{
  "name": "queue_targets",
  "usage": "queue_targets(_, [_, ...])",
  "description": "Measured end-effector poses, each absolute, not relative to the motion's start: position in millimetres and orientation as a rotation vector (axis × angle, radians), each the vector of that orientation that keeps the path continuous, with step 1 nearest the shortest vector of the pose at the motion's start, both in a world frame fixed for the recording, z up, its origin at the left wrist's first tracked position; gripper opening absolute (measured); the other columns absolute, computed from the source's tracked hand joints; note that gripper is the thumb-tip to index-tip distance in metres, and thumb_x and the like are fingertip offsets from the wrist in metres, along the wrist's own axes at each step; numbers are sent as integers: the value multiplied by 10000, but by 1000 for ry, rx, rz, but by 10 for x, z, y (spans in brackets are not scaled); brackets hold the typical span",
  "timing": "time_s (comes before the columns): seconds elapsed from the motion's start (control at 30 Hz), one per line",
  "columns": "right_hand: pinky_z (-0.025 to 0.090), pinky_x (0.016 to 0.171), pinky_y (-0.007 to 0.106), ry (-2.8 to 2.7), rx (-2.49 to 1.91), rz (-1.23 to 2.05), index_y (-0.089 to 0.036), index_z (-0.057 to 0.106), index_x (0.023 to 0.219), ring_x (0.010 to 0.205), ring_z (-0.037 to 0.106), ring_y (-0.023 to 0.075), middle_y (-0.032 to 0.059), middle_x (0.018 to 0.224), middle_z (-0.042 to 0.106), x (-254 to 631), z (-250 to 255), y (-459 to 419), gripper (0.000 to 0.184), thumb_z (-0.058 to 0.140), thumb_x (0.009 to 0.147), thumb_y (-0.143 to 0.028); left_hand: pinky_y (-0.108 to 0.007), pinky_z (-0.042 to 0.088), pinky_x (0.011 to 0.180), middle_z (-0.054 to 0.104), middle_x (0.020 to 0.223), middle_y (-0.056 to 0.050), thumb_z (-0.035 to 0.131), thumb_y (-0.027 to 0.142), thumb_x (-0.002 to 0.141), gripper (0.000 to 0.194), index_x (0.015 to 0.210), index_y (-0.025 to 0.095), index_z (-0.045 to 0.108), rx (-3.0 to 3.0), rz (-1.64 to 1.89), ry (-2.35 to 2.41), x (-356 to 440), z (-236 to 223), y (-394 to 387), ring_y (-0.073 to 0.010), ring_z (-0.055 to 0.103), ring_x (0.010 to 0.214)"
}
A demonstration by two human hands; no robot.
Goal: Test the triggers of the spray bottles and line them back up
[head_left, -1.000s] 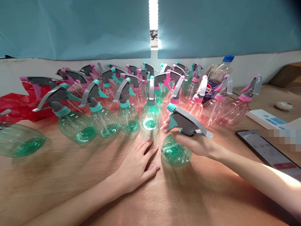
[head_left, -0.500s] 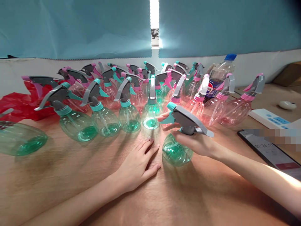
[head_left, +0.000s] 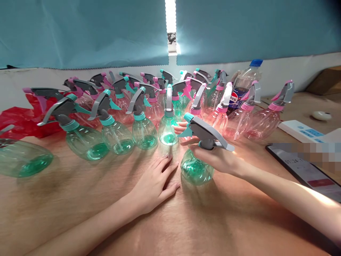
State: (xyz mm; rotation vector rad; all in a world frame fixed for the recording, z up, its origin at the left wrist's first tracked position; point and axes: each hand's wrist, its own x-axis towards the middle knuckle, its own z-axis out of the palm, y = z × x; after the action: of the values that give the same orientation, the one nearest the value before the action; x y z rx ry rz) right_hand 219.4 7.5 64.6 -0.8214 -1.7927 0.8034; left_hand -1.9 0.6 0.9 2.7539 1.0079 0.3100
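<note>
My left hand (head_left: 156, 181) lies flat on the wooden table, palm down with its fingers spread, holding nothing. Just right of it stands a green see-through spray bottle (head_left: 195, 169) with a grey head and a turquoise nozzle and trigger. My right hand (head_left: 217, 158) is round this bottle's neck, the thumb in front and the other fingers reaching out behind the trigger. The bottle's base rests on the table. Beyond the hands are more green spray bottles (head_left: 145, 137), with pink spray bottles (head_left: 218, 119) to the right.
More spray bottles crowd behind, before a white wall and blue curtain. A red plastic bag (head_left: 16, 122) lies left. At the right are a cola bottle (head_left: 246, 80), a white power strip (head_left: 301, 129), a phone (head_left: 295, 170) and a white mouse (head_left: 321, 116).
The whole view has shifted slightly, so things on the right appear a little further left. My right hand keeps its hold on the green bottle; my left hand stays flat.
</note>
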Motion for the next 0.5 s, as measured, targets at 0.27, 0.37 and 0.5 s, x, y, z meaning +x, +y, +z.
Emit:
queue_targets(0.27, [562,789,344,-1788,-915,676,-243,598,1215,920,684,208,48,1199,675,2186,628,82,523,498,728,-80,-521,307,1121,434,1447,-172,517,417,947,502,1369,147,491,2732,308,1003,-8,32,12,-327,365,1363])
queue_targets(0.37, [536,864,380,-1781,-922,718,-244,560,1280,937,682,215,49,1110,714,2152,650,87,562,492,741,-101,-484,334,1114,445,1433,-160,522,386,948,473,1356,151,478,2668,368,977,-10,54,-2,-307,382,1352])
queue_targets(0.5, [518,909,397,-1772,-900,768,-240,497,1352,990,664,217,44,1062,722,2045,646,113,620,504,749,-98,-450,374,1092,452,1422,-138,579,382,912,595,1417,177,341,2517,468,964,-72,113,-65,-284,436,1311])
